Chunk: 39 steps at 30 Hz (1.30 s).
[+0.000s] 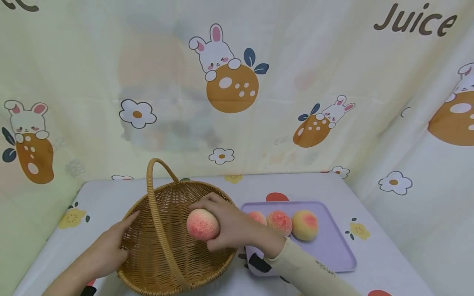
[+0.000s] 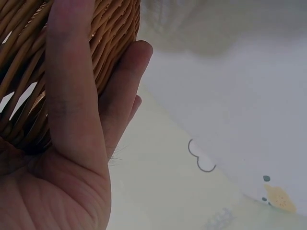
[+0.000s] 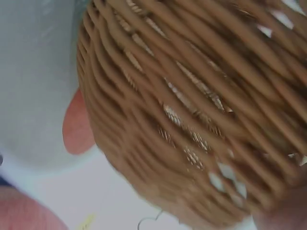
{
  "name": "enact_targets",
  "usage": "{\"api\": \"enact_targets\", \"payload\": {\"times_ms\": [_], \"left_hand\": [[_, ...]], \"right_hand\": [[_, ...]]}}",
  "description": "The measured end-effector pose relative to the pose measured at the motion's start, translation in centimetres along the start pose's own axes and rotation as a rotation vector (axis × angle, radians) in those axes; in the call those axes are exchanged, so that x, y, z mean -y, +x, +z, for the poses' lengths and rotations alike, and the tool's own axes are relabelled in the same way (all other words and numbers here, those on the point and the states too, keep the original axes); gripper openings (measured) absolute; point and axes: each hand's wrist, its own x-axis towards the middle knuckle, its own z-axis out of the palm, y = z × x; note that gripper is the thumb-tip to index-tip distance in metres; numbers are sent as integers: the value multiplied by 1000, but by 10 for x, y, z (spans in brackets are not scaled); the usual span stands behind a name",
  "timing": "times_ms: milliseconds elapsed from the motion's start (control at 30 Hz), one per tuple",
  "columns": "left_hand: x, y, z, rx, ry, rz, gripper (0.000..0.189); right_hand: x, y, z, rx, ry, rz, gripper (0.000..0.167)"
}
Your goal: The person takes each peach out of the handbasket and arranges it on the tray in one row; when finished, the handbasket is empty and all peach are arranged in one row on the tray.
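In the head view, a wicker basket with a tall arched handle tips its opening toward me. My left hand steadies its left side, index finger and thumb extended at the rim. Seen from the left wrist, straight fingers lie against the wicker wall. Over the basket's opening, my right hand grips a pink peach from its right side. In the right wrist view, woven wicker fills most of the picture, blurred, and the held peach cannot be made out.
A lilac tray lies right of the basket. On it are a yellow-and-pink peach, a redder peach and a third peach partly behind my right hand. A patterned curtain hangs behind the white, printed tablecloth.
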Motion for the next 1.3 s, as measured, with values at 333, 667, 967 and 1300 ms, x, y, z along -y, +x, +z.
{"api": "enact_targets", "payload": {"times_ms": [333,667,967,1300], "left_hand": [[2,-2,-1,-9,26,50,96],[1,-1,-2,6,22,27,95],[4,-3,-2,15,6,10,94],[4,-4,0,3,14,11,93]], "right_hand": [[-18,-61,-59,-305,318,50,77],[-63,-137,-89,-480,221,118,75],[-108,-189,-106,-568,46,298,71],[-152,-242,-122,-541,20,470,68]]}}
